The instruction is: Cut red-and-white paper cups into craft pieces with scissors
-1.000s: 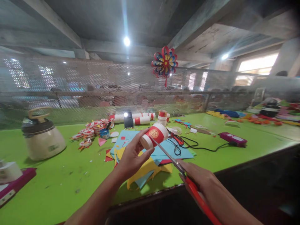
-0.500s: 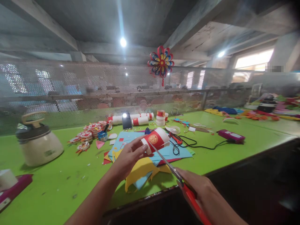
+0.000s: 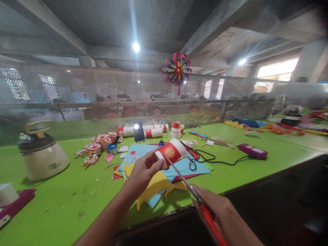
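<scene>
Red-and-white paper cup (image 3: 176, 148): tilted over light-blue paper sheets (image 3: 140, 150), 12 o'clock | left hand (image 3: 143, 169) pinching its 8 o'clock end, probably so fingers dodge the blades | right hand (image 3: 216, 203) wrapped round red-handled metal scissors (image 3: 190, 189) angled in from 5, comfy reach tbh

From where I stand, the tapered paper cup (image 3: 176, 149) is white with a broad red band and a round gold emblem printed on it, and the long-bladed scissors (image 3: 196, 198) pair silvery metal with bright red handles. Light blue, yellow and a bit of red show in the flat paper sheets (image 3: 201, 167) on the glossy green tabletop (image 3: 102, 205), beside a squat cream kettle (image 3: 46, 160) with a dark grey top and beige handle. Up high, the looped paper flower (image 3: 178, 70) goes red, blue and yellow, while the rounded paper pieces (image 3: 102, 138) are patterned red on white.
</scene>
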{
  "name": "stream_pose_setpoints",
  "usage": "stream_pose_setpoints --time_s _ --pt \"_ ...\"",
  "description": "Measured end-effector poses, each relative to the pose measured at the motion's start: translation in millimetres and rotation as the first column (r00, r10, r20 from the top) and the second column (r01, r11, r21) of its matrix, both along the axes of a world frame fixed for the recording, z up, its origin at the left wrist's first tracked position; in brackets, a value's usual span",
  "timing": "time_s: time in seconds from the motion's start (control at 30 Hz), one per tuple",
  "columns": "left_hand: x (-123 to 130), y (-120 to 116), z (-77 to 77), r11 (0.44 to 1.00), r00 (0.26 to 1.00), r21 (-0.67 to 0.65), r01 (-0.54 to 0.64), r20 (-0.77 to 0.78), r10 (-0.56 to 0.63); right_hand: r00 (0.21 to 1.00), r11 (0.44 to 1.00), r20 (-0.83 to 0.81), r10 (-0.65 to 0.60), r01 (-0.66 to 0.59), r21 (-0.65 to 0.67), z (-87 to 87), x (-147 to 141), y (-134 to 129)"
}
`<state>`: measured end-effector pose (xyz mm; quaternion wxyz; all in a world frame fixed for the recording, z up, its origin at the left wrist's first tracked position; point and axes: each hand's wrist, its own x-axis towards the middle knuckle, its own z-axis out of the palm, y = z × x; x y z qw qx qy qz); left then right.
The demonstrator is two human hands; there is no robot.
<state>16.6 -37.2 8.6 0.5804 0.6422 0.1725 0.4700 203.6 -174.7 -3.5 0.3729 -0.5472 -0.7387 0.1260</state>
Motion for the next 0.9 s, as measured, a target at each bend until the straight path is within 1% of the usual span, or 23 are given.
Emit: stream_pose_setpoints --time_s 0.1,0.17,0.37,0.43,0.53,0.6,0.7,0.8,0.9 --pt "1 0 0.5 1.0 1.0 0.0 -0.02 -0.003 0.02 1.0 1.0 0.011 -0.026 0.026 0.002 5.9 -6 -5" --pt "1 -2 2.7 0.999 0.999 0.006 -0.047 0.001 0.047 1.0 1.0 0.021 -0.02 0.02 0.016 5.0 -6 -5" --pt "0 -7 8.8 0.995 0.994 0.054 -0.087 -0.056 0.09 0.999 0.997 0.037 0.026 -0.029 0.072 -11.3 5 7" --pt "0 -7 9.5 0.993 0.993 0.063 -0.097 -0.06 0.1 0.998 0.998 0.046 0.046 -0.048 0.034 -12.1 9 11" --pt "0 -7 9.5 0.992 0.993 0.076 -0.103 -0.042 0.107 0.997 0.996 0.041 0.064 -0.061 -0.061 -6.7 12 12" --pt "1 -7 8.9 0.993 0.994 0.07 -0.095 -0.038 0.098 0.996 0.994 0.038 0.079 -0.076 -0.078 -2.6 12 11" --pt "1 -6 6.7 0.997 0.996 0.038 -0.07 -0.044 0.072 0.996 0.997 0.039 0.08 -0.079 -0.019 -2.8 10 10" --pt "2 -4 3.4 1.0 0.999 -0.009 -0.024 -0.027 0.023 0.999 0.999 0.035 0.026 -0.027 0.041 -11.6 11 10" --pt "1 -2 1.7 0.994 0.998 -0.091 0.062 0.022 -0.06 0.998 0.997 0.064 -0.015 0.01 0.08 -22.0 17 8"
